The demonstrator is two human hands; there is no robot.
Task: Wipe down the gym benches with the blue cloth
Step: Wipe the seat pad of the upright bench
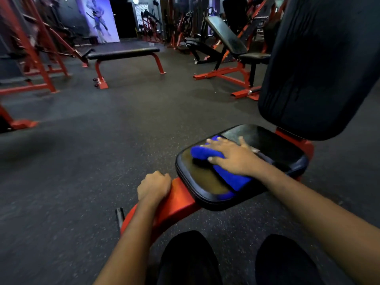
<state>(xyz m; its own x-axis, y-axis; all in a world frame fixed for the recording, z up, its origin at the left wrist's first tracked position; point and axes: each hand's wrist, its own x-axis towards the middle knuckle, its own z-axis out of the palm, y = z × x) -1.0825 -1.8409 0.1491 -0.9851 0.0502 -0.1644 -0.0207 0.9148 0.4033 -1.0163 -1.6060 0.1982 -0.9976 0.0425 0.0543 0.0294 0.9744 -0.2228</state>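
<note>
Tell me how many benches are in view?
3: the near bench under the blue cloth, a flat bench far left, an incline bench far right. Others may hide among back machines.

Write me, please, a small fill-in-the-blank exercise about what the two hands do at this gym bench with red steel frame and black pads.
The right hand presses a ____ cloth onto the black padded seat.
The left hand grips the ____ steel frame.
The black upright backrest rises to the person's ____.

Missing words: blue; red; right.
</note>
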